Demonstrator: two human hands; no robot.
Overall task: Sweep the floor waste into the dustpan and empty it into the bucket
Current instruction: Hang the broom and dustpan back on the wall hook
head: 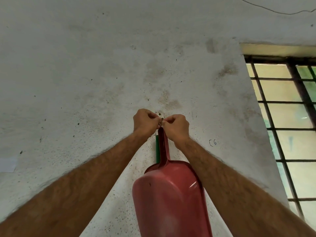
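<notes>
A red plastic dustpan [171,199] hangs flat against a stained white wall, pan down and handle up. The top of its handle meets a small clear hook plate [160,115] screwed to the wall. My left hand [145,123] and my right hand [176,127] are both raised to that spot, fingers pinched together on the handle's top end at the hook. A green stick [157,149], perhaps a broom handle, shows behind the dustpan handle. Neither the floor waste nor the bucket is in view.
A barred window [287,117] with a dark frame fills the right side. A thin wire [273,10] runs along the wall top right. A pale paper patch [7,164] is stuck on the wall at far left.
</notes>
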